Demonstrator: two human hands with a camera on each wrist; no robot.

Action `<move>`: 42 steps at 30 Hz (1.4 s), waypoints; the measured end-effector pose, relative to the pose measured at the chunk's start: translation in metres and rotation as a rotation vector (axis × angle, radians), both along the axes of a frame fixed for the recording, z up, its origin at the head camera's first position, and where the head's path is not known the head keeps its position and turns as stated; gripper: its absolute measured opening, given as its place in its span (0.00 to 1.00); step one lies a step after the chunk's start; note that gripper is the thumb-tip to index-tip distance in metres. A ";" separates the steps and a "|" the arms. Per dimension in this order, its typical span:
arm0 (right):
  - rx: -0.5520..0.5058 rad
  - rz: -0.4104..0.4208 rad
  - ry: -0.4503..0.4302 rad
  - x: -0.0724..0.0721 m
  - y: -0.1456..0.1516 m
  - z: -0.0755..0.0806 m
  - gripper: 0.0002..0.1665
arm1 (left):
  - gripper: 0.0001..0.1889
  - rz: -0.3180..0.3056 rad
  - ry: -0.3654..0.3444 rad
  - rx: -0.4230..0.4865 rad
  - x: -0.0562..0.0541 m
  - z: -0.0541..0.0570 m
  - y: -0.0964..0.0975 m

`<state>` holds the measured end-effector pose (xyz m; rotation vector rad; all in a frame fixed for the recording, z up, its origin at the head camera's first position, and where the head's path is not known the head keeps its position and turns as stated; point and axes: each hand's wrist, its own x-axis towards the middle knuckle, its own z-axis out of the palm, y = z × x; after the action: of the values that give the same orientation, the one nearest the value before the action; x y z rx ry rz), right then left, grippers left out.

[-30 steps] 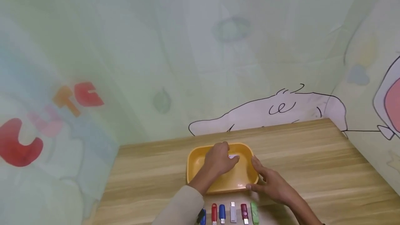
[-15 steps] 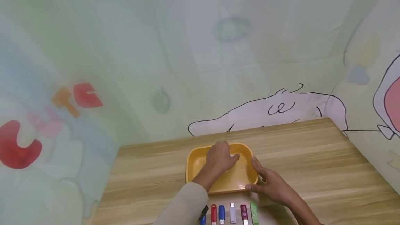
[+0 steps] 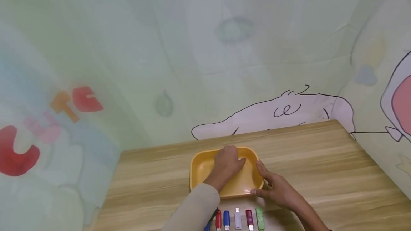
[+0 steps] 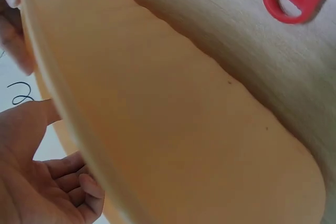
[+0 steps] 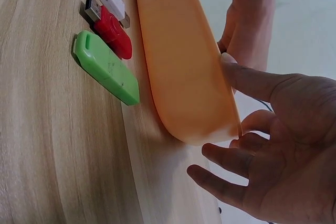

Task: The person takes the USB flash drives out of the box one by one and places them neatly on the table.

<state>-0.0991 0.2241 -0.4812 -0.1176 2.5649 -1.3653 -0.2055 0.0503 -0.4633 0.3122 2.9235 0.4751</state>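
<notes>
A yellow-orange plastic tray [image 3: 194,175] stands on the wooden table. My left hand [image 3: 228,160] reaches down into it, back of the hand up, with the thumb pointing right. In the left wrist view its fingers are curled behind the tray rim; whether anything lies between them is hidden. My right hand [image 3: 278,189] holds the tray's near right corner, thumb on the near rim and fingers around the right end. In front of the tray lies a row of USB sticks: green [image 3: 259,219], dark red [image 3: 249,219], light grey [image 3: 238,219], blue [image 3: 226,219] and red [image 3: 218,219].
Another blue stick [image 3: 207,227] lies partly under my left sleeve [image 3: 196,208]. The wooden table [image 3: 308,156] reaches back to a printed cloth wall [image 3: 199,63] with cartoon drawings. A bare strip of table separates the sticks from the tray.
A small white piece seen beside my left fingers in the tray a second ago is now hidden. The left forearm has shifted slightly right. My right hand keeps its hold on the tray.
</notes>
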 end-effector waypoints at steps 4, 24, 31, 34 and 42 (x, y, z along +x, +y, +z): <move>0.002 0.004 0.008 -0.001 0.000 -0.001 0.59 | 0.22 -0.007 0.018 -0.031 -0.004 -0.006 0.002; -0.009 0.022 0.031 0.001 0.000 0.000 0.59 | 0.19 -0.003 0.127 -0.211 -0.004 -0.021 0.018; -0.006 0.017 0.016 0.000 0.001 -0.001 0.59 | 0.18 -0.013 0.172 -0.246 -0.004 -0.023 0.020; -0.012 0.003 -0.003 0.000 0.000 -0.001 0.59 | 0.17 -0.024 0.176 -0.240 -0.002 -0.022 0.019; 0.000 -0.010 -0.023 -0.001 0.000 -0.001 0.60 | 0.16 -0.054 0.130 -0.237 0.001 -0.017 0.021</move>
<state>-0.0996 0.2237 -0.4826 -0.0889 2.5494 -1.3626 -0.2041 0.0708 -0.4800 0.4021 3.0457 0.1015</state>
